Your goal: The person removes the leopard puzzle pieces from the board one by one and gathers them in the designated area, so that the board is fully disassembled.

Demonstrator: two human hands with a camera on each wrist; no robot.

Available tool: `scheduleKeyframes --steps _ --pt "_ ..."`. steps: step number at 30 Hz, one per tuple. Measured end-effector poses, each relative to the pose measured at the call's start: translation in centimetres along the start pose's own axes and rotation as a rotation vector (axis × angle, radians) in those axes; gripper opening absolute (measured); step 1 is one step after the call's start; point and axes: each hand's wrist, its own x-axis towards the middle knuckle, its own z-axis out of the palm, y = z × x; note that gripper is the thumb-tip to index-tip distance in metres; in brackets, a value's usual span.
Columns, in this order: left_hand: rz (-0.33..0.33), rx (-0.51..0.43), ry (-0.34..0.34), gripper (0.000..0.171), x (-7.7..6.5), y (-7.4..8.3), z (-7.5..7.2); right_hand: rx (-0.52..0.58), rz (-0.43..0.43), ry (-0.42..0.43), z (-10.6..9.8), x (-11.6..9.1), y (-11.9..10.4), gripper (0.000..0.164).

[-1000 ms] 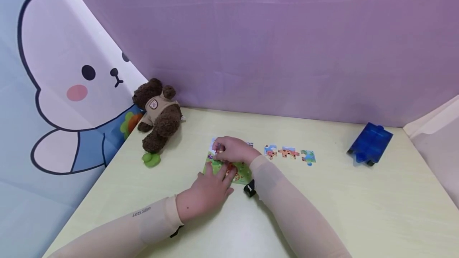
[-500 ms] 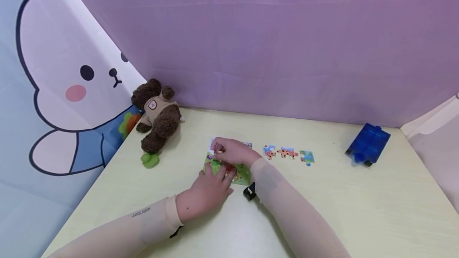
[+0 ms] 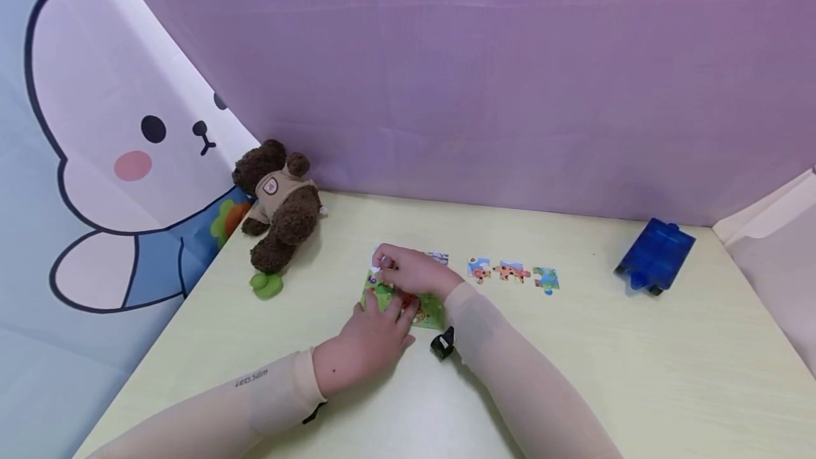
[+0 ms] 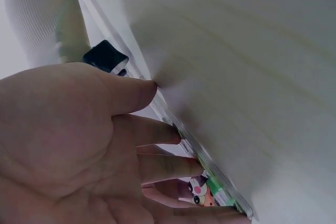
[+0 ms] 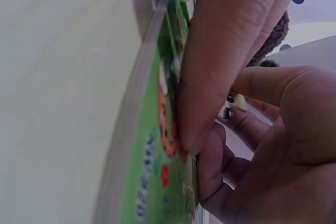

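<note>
While the left hand (image 3: 375, 341) rests spread on the bright-green puzzle (image 3: 435, 313), the right hand (image 3: 416, 270) pinches 1 pale piece (image 5: 239, 101).

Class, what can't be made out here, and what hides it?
Head view: much of the puzzle, under the left hand and right hand.
Right wrist view: most of the held puzzle piece and of the teddy bear, behind fingers.
Head view: part of the right sleeve, cut off by the bottom edge.

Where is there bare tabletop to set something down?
Widest: right of the right sleeve, in front of the blue object. Smaller: between the green toy and puzzle board. Crowded: the board itself, under left hand and right hand.
</note>
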Motion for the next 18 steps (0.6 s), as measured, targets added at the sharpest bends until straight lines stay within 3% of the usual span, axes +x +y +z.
scheduleKeyframes --steps 7,18 --pt "0.007 0.046 0.023 0.058 -0.1 0.0 0.1 0.158 -0.007 0.026 -0.9 -0.1 0.7 0.014" --pt "0.018 0.039 -0.047 0.06 0.3 -0.2 0.2 0.327 0.005 0.045 -3.0 -1.3 1.1 0.025"
